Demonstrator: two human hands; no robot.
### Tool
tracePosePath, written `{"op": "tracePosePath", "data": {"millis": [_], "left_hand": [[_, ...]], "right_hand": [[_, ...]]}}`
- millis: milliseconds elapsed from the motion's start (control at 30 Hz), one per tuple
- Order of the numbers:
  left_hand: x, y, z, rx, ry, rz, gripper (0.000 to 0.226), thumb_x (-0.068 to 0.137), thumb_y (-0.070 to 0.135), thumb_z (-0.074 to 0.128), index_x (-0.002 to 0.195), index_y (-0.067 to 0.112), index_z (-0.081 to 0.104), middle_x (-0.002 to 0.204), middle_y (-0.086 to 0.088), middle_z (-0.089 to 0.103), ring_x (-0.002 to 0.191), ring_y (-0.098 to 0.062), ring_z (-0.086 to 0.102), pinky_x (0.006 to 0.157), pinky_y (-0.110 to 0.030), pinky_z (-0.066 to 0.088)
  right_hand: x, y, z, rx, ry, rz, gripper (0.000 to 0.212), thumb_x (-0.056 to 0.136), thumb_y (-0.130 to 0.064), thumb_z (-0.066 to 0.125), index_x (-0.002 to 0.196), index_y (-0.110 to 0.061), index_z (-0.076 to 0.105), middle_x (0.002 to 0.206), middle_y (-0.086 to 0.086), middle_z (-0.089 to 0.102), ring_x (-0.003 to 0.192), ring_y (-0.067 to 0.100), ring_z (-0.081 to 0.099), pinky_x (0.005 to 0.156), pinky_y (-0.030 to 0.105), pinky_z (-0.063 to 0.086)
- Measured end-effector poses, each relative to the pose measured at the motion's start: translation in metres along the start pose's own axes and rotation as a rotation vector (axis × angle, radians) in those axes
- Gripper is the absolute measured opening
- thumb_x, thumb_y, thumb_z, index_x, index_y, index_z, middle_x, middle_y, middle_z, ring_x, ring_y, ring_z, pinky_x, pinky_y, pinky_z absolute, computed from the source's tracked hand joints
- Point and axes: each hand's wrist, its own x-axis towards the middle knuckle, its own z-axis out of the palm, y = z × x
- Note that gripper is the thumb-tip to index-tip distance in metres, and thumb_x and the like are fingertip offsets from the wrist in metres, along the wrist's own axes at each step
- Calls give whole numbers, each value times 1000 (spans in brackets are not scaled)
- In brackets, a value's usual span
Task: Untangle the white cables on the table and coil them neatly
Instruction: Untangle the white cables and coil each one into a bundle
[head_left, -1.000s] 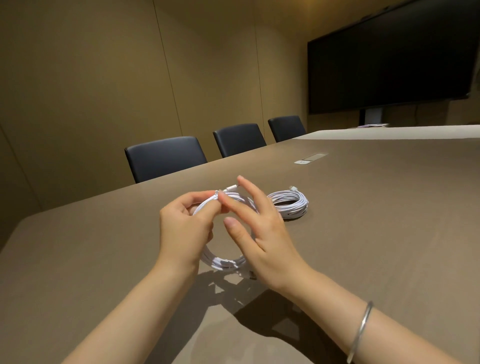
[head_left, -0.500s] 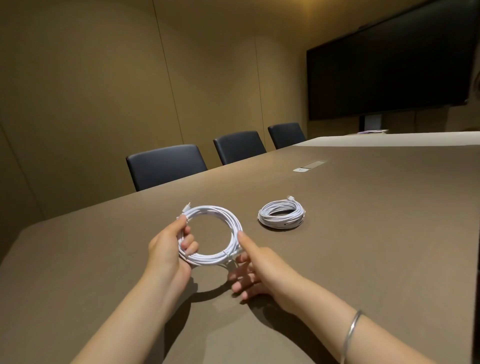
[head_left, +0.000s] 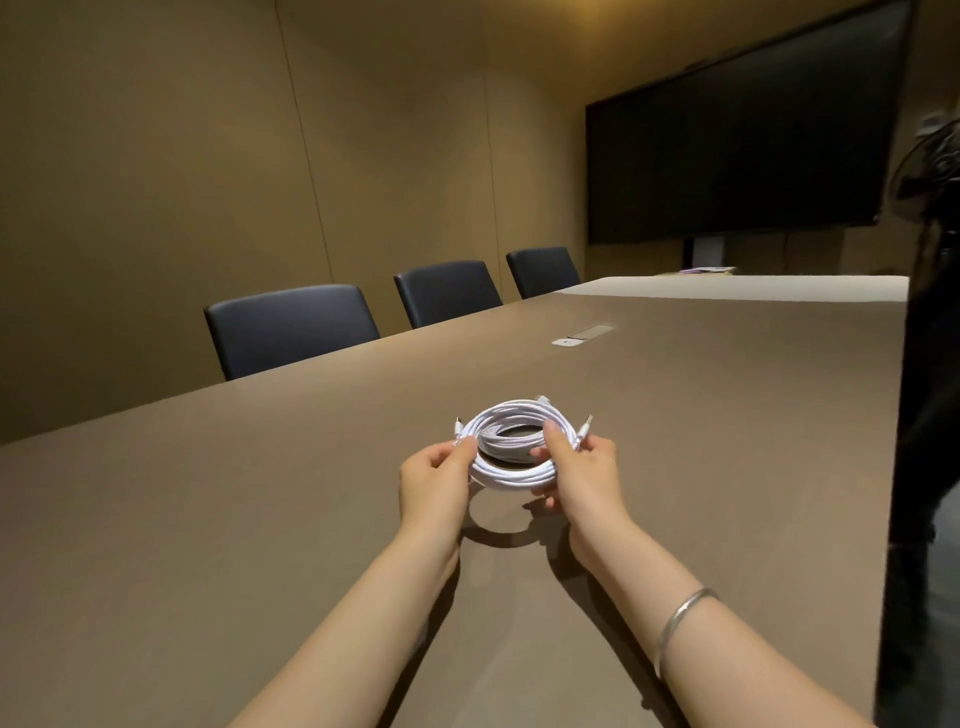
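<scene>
A long brown conference table (head_left: 701, 467) fills the near and middle ground. On the far right wall hangs a large dark display screen (head_left: 737, 140). Three dark chairs (head_left: 291, 327) line the table's far left edge. In the middle, a coil of white cable (head_left: 511, 474) is held just above the tabletop, overlapping a second white coil (head_left: 519, 415) just beyond it; whether the two touch is unclear. The left hand (head_left: 434, 480) pinches the coil's left side, the right hand (head_left: 584, 478) grips its right side, thumb over the loops. A silver bangle (head_left: 680, 618) sits on the right wrist. A small flush cover plate (head_left: 584, 334) sits farther along the table.
</scene>
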Motion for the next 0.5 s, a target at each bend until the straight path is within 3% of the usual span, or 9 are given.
{"op": "tracePosePath", "data": {"millis": [67,167,233,300,367,433,500], "left_hand": [[8,-8,9,67,21,48,17,91,21,65,86,7,72,79,-4,71,72,-18,62,68,-27,52],[30,-20,23,150,52,164,24,91,26,63,97,4,71,75,-8,65,69,-15,54,70,-29,44],[43,-26,31,179,59,212,34,93,28,61,112,0,67,69,-3,58,62,-8,49,68,-26,41],[53,-32,42,213,57,248,34,93,33,58,106,3,69,68,1,53,60,-8,45,64,-25,40],[63,-37,51,251,52,290,38,88,45,52,91,11,69,71,-1,57,62,-15,48,64,-30,43],[75,-43,56,300,60,310,46,84,55,44,89,16,67,81,-7,63,71,-26,57,67,-37,50],[85,-49,56,371,78,310,48,83,59,39,88,20,65,90,-13,62,84,-32,58,69,-40,50]], "right_hand": [[12,1,-7,-5,39,-36,32,91,-34,64,106,-7,56,80,5,66,54,17,55,41,24,40],[34,3,-14,-5,27,-66,15,91,-24,64,85,-10,68,70,9,60,56,19,51,51,27,43],[51,8,-15,-32,15,-86,16,77,-23,62,78,-12,73,74,10,61,65,21,54,61,31,44],[73,18,-15,-74,30,-126,35,64,-31,60,91,-17,77,87,7,68,76,21,63,72,36,50],[86,22,-15,-116,64,-161,54,65,-38,64,114,-19,72,97,0,72,85,17,66,84,38,52],[91,18,-15,-117,98,-202,54,79,-30,71,130,-17,60,96,-4,71,86,14,65,90,37,51],[102,19,-14,-99,105,-243,47,86,-20,70,131,-12,58,101,1,72,90,13,67,95,35,52]]}}
